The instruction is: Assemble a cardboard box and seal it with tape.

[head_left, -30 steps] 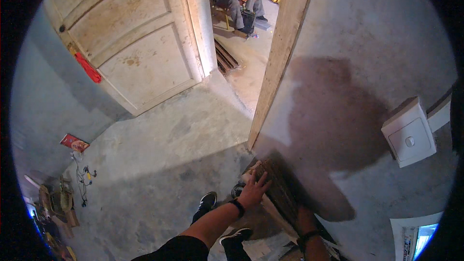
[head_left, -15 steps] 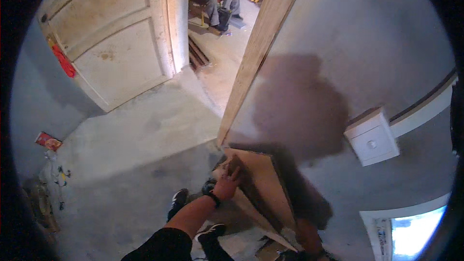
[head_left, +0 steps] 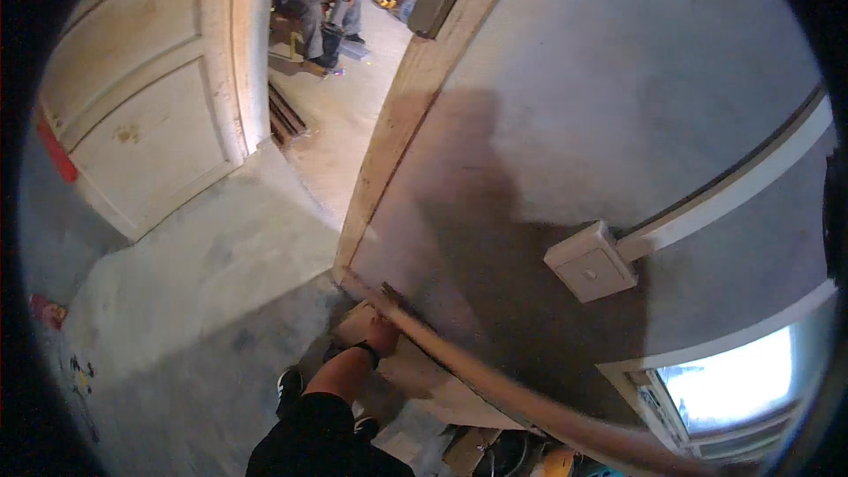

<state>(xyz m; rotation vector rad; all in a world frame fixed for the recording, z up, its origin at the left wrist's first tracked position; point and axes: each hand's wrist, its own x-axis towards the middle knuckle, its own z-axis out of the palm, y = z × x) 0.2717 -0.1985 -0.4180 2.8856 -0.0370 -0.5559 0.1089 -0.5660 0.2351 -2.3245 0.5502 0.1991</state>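
My left hand (head_left: pixel 383 334), with a black band at its wrist, is closed at the near end of a pale wooden board (head_left: pixel 442 390) low by the wall. Its fingers are partly hidden and blurred where they meet the board. A long reddish-brown wooden strip or board edge (head_left: pixel 521 402) runs just beyond the hand, from the foot of the door frame toward the lower right. I cannot tell whether it is part of the same board. My right hand is out of view.
A pale panelled door (head_left: pixel 146 128) stands at the left of the doorway. Through it, a seated person (head_left: pixel 314 9) is visible. A white switch box (head_left: pixel 592 267) and a bright window (head_left: pixel 729 380) are at right. An orange object (head_left: pixel 558 463) lies below the board.
The view has swung rightward. The board at my left hand has changed its tilt, and the long brown strip now shows across the wall. My right hand has gone out of view.
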